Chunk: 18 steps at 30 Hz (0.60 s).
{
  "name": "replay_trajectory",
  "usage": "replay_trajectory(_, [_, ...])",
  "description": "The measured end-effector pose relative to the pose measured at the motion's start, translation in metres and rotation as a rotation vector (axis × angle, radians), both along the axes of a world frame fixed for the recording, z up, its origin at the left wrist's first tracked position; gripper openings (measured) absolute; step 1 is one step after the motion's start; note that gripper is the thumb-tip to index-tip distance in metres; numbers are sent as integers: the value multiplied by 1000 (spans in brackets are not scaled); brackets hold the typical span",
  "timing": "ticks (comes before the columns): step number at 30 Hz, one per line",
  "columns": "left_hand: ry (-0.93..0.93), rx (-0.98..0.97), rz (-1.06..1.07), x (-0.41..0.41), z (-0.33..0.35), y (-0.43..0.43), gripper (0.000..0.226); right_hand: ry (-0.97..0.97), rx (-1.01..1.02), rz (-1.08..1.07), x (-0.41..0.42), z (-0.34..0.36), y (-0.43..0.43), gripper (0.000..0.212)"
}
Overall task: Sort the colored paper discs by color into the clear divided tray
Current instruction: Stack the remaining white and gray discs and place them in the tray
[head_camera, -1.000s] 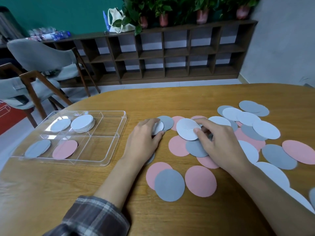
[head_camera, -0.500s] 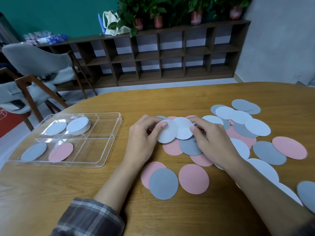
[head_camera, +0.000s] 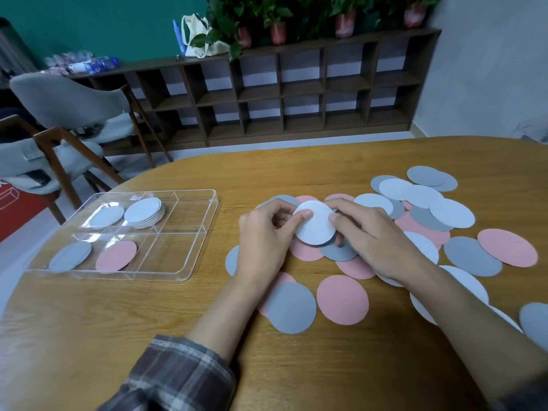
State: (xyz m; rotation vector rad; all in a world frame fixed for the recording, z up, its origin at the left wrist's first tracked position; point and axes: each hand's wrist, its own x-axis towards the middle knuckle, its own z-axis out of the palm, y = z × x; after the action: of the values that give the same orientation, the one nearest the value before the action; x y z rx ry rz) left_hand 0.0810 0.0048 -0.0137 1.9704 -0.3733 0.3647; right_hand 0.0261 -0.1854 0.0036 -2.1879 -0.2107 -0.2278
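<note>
White disc [head_camera: 315, 228] pinched at both edges by left hand [head_camera: 264, 247] and right hand [head_camera: 379, 244], close together over the loose pile [head_camera: 471, 256], right of the clear divided tray [head_camera: 205, 229]; possibly 2 stacked, liable to slide apart and drop among pink and grey on any slackened grip.

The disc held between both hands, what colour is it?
A white disc; the head view shows it best.

Head-worn wide-angle view, looking forward and down across the table [head_camera: 89, 336] from the person's seat. Close range: left hand [head_camera: 264, 241] and right hand [head_camera: 376, 238] meet on a white disc [head_camera: 314, 229] near frame centre. Clear divided tray [head_camera: 172, 250] sits left. The top of the frame reaches the cubby shelf [head_camera: 296, 93] and a grey chair [head_camera: 68, 105].
</note>
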Motion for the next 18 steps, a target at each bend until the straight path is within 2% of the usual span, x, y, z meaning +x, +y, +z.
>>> replay_trajectory(3, [19, -16, -27, -8, 4, -6, 18, -34, -92, -18, -1, -3, -7, 23])
replay_trajectory(8, [112, 57, -209, -19, 3, -19, 16, 15, -131, -71, -20, -2, -38, 15])
replay_trajectory(12, [35, 257, -278, -20, 1, -34, 19, -3, -108, -170, -40, 8, -80, 22])
replay_trajectory(15, [-26, 380, -371, -26, 1, -54, 23, 3, -125, -233, -51, 7, -106, 17])
replay_trajectory(18, [-83, 517, -457, -32, 0, -72, 37, -36, -125, -307, -61, 3, -119, 13])
